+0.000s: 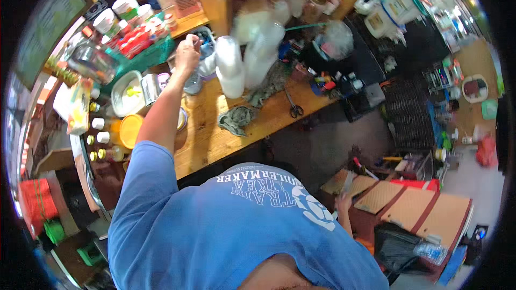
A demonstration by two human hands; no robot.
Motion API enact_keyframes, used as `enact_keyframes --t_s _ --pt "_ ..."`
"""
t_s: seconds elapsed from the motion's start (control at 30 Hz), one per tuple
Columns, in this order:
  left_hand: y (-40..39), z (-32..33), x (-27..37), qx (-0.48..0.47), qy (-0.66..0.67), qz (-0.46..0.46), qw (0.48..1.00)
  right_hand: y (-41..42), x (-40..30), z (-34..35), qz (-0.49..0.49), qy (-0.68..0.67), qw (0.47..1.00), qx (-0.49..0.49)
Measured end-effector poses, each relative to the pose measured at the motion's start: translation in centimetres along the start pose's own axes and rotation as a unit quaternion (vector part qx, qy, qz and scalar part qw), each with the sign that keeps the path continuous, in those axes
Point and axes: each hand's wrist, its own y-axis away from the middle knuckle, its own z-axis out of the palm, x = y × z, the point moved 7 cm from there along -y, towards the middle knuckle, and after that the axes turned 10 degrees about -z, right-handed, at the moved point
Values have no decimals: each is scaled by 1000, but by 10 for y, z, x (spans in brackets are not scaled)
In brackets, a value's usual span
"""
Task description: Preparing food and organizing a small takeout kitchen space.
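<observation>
My left hand (188, 54) reaches over the wooden counter (201, 141), its fingers curled around a small dark object that is mostly hidden. Just below it stands a clear plastic container (193, 83), and a bin with a bag liner (207, 50) is right beside it. Stacks of translucent plastic cups (229, 66) stand to the right. My right hand (344, 202) is low at the right, beside my body, closed on a thin pale blade-like object (348, 182); blur hides what kind. A crumpled grey cloth (238, 120) and scissors (295, 109) lie on the counter.
Left of my arm are a white tub (128, 92), an orange lid (131, 131), capped bottles (104, 137) and a green basket (139, 62). A wooden shelf (219, 0) rises behind the cups. Cardboard pieces (411, 209) and a black plastic bag (397, 247) lie at the lower right.
</observation>
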Motion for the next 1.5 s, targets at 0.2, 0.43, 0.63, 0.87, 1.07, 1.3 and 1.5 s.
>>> enact_keyframes --t_s 0.2,0.43,0.63,0.87,1.07,1.3,1.5 --pt "-2 28 -37 -115 -73 -106 985 -37 128 16 157 -24 987 -15" --pt "4 -50 42 -13 -85 -3 996 -3 -50 -7 -26 305 909 -283" --pt "117 -98 50 -2 96 -12 995 -55 -301 -49 -289 123 922 -227" --pt "312 -39 142 -313 511 -370 710 -25 -567 6 -298 -440 715 -454" --pt "342 -95 193 -11 594 -403 696 70 -643 68 -398 -516 624 -431" --pt "475 -150 184 239 445 -419 754 212 -558 97 -411 -362 512 -661" --pt "603 -209 188 358 239 -457 778 322 -460 106 -389 -251 386 -798"
